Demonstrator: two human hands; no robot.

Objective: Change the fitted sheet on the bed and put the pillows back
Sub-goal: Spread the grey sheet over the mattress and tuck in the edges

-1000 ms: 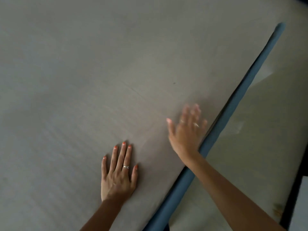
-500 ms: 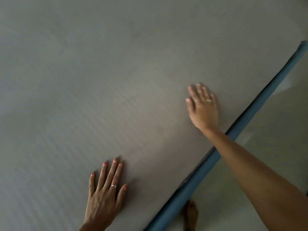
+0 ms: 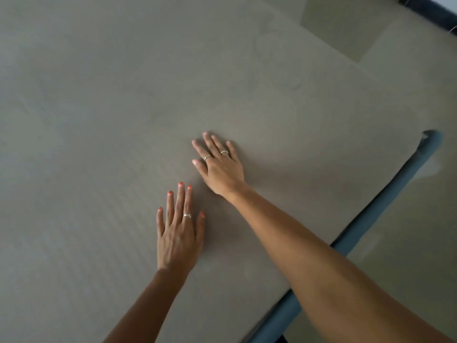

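A grey-beige fitted sheet (image 3: 111, 120) lies smooth over the mattress and fills most of the view. My left hand (image 3: 179, 233) rests flat on it with straight fingers, near the bed's lower edge. My right hand (image 3: 218, 167) presses flat on the sheet just above and to the right of the left one, its arm reaching in across the bed's edge. No pillows are in view.
A blue bed frame edge (image 3: 376, 214) runs diagonally from bottom centre to the right. Beyond it lies a pale floor (image 3: 408, 268). A dark object (image 3: 425, 6) sits at the top right corner.
My right hand has slid left and inward across the sheet, ending close to my left hand. The view has shifted, showing more of the bed's far corner and the floor.
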